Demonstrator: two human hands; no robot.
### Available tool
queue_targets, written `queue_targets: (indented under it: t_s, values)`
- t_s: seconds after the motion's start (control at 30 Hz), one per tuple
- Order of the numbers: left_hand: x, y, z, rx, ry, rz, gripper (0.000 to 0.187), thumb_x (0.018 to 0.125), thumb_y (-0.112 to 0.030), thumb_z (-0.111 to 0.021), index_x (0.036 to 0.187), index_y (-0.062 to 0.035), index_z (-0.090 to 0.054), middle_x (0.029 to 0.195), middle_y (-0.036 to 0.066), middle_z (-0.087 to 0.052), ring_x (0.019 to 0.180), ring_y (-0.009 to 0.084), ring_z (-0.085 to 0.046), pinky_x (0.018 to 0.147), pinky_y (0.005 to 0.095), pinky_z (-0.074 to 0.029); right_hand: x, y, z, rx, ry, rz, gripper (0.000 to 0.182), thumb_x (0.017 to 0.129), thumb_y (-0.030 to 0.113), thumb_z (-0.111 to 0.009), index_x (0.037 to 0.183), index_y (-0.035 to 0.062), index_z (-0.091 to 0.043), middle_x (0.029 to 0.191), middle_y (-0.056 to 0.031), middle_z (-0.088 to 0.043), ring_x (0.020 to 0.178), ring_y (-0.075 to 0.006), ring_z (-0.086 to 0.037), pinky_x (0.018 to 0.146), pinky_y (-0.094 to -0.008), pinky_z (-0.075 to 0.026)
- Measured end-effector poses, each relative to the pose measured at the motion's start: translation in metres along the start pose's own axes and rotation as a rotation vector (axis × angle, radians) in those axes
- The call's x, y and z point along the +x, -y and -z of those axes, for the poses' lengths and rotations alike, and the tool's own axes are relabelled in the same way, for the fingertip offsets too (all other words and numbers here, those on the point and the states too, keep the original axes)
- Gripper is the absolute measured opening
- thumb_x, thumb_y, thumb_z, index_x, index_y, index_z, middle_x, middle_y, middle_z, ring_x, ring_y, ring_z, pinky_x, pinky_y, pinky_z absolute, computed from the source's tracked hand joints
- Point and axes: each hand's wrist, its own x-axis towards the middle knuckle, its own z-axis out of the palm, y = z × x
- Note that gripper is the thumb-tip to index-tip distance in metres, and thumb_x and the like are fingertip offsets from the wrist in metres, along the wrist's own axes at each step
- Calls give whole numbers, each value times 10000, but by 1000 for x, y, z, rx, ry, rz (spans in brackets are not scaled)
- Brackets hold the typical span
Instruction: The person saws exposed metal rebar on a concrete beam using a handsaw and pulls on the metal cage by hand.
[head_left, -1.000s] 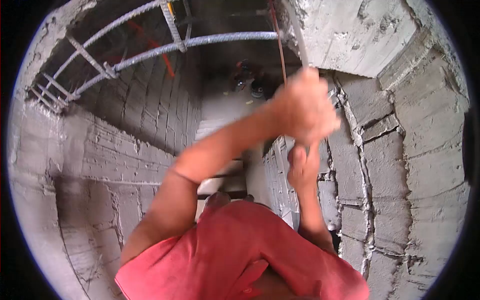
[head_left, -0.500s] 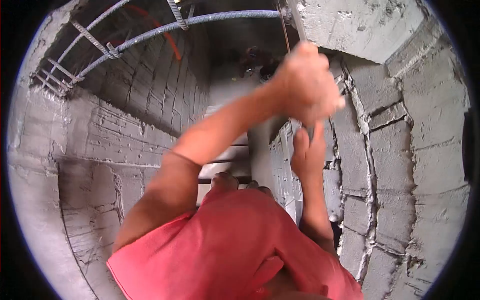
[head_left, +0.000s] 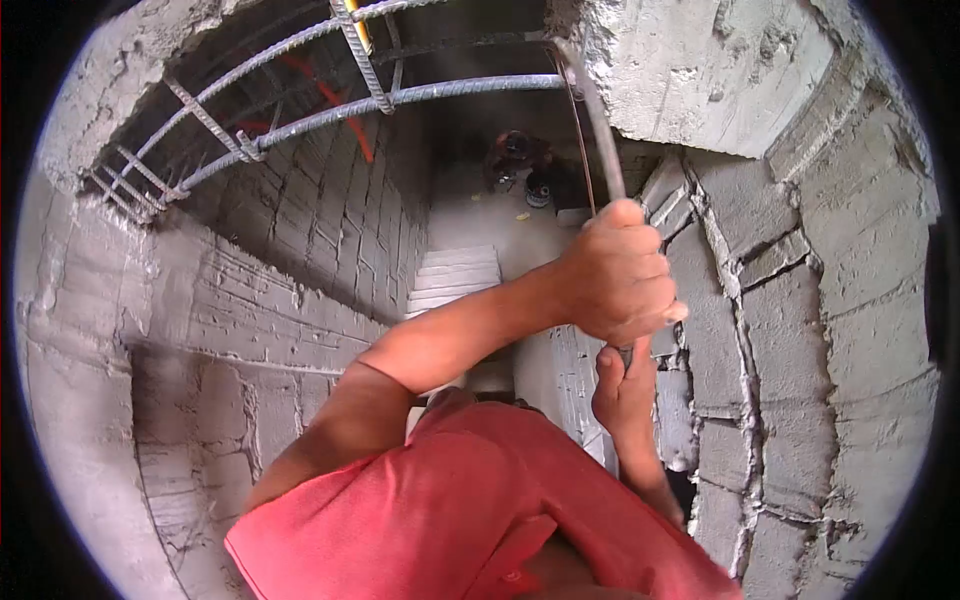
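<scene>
My left hand (head_left: 628,275) is closed in a fist around a hacksaw, reaching across from the left. The saw's bent grey metal frame (head_left: 602,130) runs up from the fist, and its thin brownish blade (head_left: 581,140) lies alongside. Near its far end, the blade crosses close to a thick ribbed rebar (head_left: 480,88), beside the concrete edge; contact is hard to make out. Just below, my right hand (head_left: 625,390) grips the dark lower end of the hacksaw, thumb up, with some fingers hidden.
A rough concrete block (head_left: 710,75) juts in at top right. Block walls (head_left: 790,350) with mortar joints flank me. Rebar crosses the opening at upper left, near an orange tube (head_left: 345,125). Far below are stairs (head_left: 455,275), a crouching person (head_left: 515,155) and a bucket (head_left: 538,193).
Both hands have come back toward my body with the hacksaw, exposing more of its frame and blade. The view has tilted, so the lower floor and stairs show more.
</scene>
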Motion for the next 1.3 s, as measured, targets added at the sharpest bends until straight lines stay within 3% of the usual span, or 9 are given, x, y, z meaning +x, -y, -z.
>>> queue_targets:
  t_s: [0.07, 0.23, 0.3, 0.67, 0.77, 0.9, 1.0, 1.13, 1.3]
  values:
    - [24, 29, 5, 174, 47, -96, 335, 687, -356, -675, 538, -213, -412, 534, -12, -415, 553, 212, -440, 604, 416, -352, 31, 8, -3, 109, 7, -93, 429, 1027, 213, -526, 1365, -47, -482, 1127, -322, -637, 1011, -523, -637, 820, -482, -523]
    - [36, 63, 3, 60, -227, -148, 255, 687, -333, -682, 584, -211, -483, 561, -14, -417, 556, 211, -430, 610, 421, -338, 76, 36, -5, 112, -18, -66, 444, 1039, 221, -540, 1346, -94, -478, 1121, -338, -629, 987, -508, -639, 810, -475, -517]
    - [28, 34, 9, 61, -203, -148, 386, 715, -309, -719, 522, -195, -405, 531, 1, -383, 540, 206, -415, 589, 413, -349, 47, 17, -4, -218, -98, 175, 444, 1070, 317, -472, 1323, -48, -466, 710, -51, -552, 560, -140, -490, 537, -333, -425]
    - [6, 8, -7, -107, -199, -111, 408, 766, -285, -716, 544, -201, -384, 532, -2, -314, 527, 196, -392, 613, 411, -339, -1, 29, 13, 47, 103, -227, 510, 1007, 190, -510, 1415, -100, -413, 1048, -353, -638, 843, -518, -657, 713, -530, -507]
    - [9, 12, -9, -191, -227, -45, 413, 776, -282, -715, 547, -201, -381, 529, -6, -317, 517, 207, -387, 592, 404, -337, 0, 20, 2, -25, -58, -20, 393, 1051, 290, -463, 1252, -46, -501, 676, -63, -525, 584, -172, -523, 565, -336, -425]
    - [27, 49, -1, 57, -294, -185, 292, 736, -270, -714, 590, -209, -468, 553, -10, -375, 530, 205, -398, 604, 405, -334, 67, 37, -4, -99, -38, -44, 540, 1010, 195, -512, 1445, -103, -398, 1080, -363, -641, 872, -524, -666, 733, -525, -518]
    - [8, 5, 1, -71, -247, -92, 419, 745, -317, -725, 530, -192, -388, 522, -6, -350, 518, 200, -383, 591, 401, -335, 6, 29, 0, -120, -105, 110, 518, 1050, 326, -487, 1374, -77, -448, 685, -66, -536, 565, -168, -528, 537, -325, -427]
    - [12, 14, -7, -114, -279, -97, 432, 747, -317, -727, 522, -185, -383, 519, -7, -336, 524, 197, -388, 629, 393, -346, 7, 39, -2, 54, -80, -82, 496, 1050, 307, -507, 1376, -63, -450, 694, -53, -536, 582, -152, -514, 543, -313, -421]
    - [27, 54, 9, -26, -269, -131, 317, 757, -289, -697, 582, -200, -448, 563, -26, -387, 534, 196, -405, 598, 400, -319, 60, 46, -6, -15, 33, -165, 509, 1016, 213, -565, 1389, -114, -454, 1145, -363, -634, 1093, -520, -636, 922, -498, -504]
